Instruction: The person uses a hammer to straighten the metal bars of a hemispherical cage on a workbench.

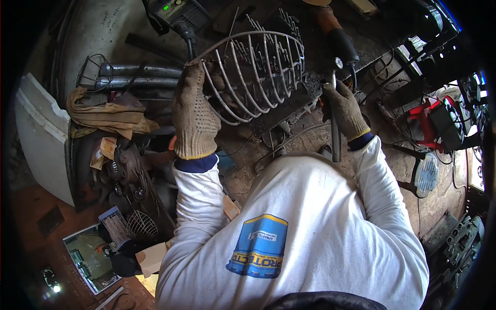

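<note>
My left hand (195, 111), in a knitted work glove, is closed on the rim of a curved wire basket (257, 70) made of bent metal rods. The basket is tilted over the dark worktable, its ribs spread to the right of the hand. My right hand (346, 109), gloved too, is wrapped round the metal handle of a hammer (336, 139). The handle points down toward me, and a small round shiny face shows above the fist. The hammer is apart from the basket.
An orange-and-black angle grinder (338, 39) lies beyond my right hand. A machine with a lit display (181, 13) stands far left. Metal tubes (139, 76) and a brown cloth (103, 113) lie at left. A red-and-black machine (431, 121) stands at right.
</note>
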`<state>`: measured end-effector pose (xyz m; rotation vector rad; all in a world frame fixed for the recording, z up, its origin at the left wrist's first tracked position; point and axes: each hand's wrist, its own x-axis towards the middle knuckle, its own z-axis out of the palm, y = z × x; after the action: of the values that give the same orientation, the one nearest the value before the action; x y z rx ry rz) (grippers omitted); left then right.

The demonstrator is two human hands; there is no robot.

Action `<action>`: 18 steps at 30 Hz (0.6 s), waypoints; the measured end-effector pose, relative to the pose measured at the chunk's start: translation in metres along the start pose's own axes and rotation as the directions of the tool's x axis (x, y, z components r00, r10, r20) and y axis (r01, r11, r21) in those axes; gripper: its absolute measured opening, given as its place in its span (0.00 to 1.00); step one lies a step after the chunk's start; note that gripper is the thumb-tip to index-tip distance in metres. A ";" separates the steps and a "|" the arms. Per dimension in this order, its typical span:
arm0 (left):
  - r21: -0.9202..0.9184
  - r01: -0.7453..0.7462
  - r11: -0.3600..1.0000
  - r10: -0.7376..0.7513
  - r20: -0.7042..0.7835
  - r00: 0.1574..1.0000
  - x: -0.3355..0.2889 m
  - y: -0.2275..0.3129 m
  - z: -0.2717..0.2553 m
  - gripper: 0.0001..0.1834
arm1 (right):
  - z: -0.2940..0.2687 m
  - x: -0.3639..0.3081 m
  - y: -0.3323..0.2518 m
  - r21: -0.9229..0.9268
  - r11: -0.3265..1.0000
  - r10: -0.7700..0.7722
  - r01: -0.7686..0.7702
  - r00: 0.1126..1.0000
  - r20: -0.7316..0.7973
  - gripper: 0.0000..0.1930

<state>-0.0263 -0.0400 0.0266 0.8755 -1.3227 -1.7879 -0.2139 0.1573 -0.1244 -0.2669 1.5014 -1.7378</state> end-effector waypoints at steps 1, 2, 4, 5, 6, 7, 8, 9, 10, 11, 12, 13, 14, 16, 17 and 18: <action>-0.019 0.031 0.999 -0.032 -0.042 0.999 0.003 0.001 0.000 0.21 | 0.000 0.002 -0.001 -0.069 0.997 0.027 -0.026 1.000 0.017 0.15; -0.040 0.061 0.997 -0.064 -0.083 0.994 0.006 0.002 0.000 0.21 | 0.000 0.004 -0.001 -0.138 0.989 0.055 -0.050 0.998 0.032 0.15; -0.007 0.039 0.999 -0.040 -0.091 0.995 0.008 0.003 0.000 0.21 | 0.001 0.009 0.004 -0.191 0.981 0.042 -0.034 0.999 0.035 0.16; 0.025 0.019 0.999 -0.017 -0.096 0.995 0.009 0.003 -0.001 0.21 | 0.001 0.010 0.005 -0.244 0.970 0.028 -0.019 0.999 0.035 0.16; 0.060 0.004 0.998 0.002 -0.103 0.995 0.011 0.002 -0.005 0.22 | 0.002 0.011 0.006 -0.242 0.970 0.034 -0.024 0.999 0.038 0.16; 0.100 -0.019 0.995 0.028 -0.088 0.996 0.014 0.001 -0.009 0.27 | 0.002 0.011 0.006 -0.252 0.967 0.038 -0.035 0.999 0.006 0.16; 0.105 -0.016 0.994 0.025 -0.092 0.995 0.014 0.001 -0.008 0.27 | 0.002 0.011 0.007 -0.262 0.964 0.041 -0.047 0.999 -0.027 0.17; 0.075 0.016 0.997 -0.005 -0.151 0.989 0.014 0.004 -0.006 0.28 | 0.003 0.012 0.006 -0.257 0.965 0.043 -0.048 0.999 -0.024 0.17; 0.043 0.046 0.998 -0.036 -0.207 0.978 0.015 0.006 -0.004 0.28 | 0.002 0.011 0.005 -0.324 0.944 0.050 -0.062 0.998 -0.045 0.19; 0.040 0.032 0.999 -0.025 -0.171 0.985 0.023 -0.001 -0.016 0.30 | 0.002 0.011 0.005 -0.390 0.918 0.056 -0.077 0.996 -0.066 0.20; 0.043 0.022 0.999 -0.014 -0.173 0.985 0.022 -0.001 -0.017 0.30 | 0.001 0.013 0.007 -0.386 0.920 0.050 -0.068 0.997 -0.057 0.20; 0.014 0.028 1.000 -0.025 -0.171 0.985 0.021 0.000 -0.017 0.29 | -0.002 0.015 0.013 -0.432 0.901 0.005 -0.037 0.997 -0.074 0.19; -0.015 0.034 0.999 -0.036 -0.168 0.985 0.021 0.001 -0.017 0.29 | -0.004 0.018 0.018 -0.478 0.879 -0.040 -0.008 0.995 -0.090 0.17; 0.002 0.017 1.000 -0.016 -0.167 0.986 0.025 -0.002 -0.022 0.28 | -0.010 0.022 0.028 -0.555 0.832 -0.069 0.007 0.993 -0.091 0.19; 0.017 0.003 1.000 0.000 -0.170 0.985 0.027 -0.002 -0.024 0.26 | -0.012 0.024 0.031 -0.631 0.776 -0.094 0.016 0.991 -0.091 0.20; 0.017 0.005 1.000 -0.002 -0.169 0.986 0.027 -0.002 -0.027 0.26 | -0.011 0.024 0.031 -0.631 0.776 -0.094 0.015 0.991 -0.093 0.20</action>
<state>-0.0173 -0.0757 0.0155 1.0154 -1.2302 -1.6672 -0.2233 0.1505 -0.1630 -0.5608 2.1608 -1.2459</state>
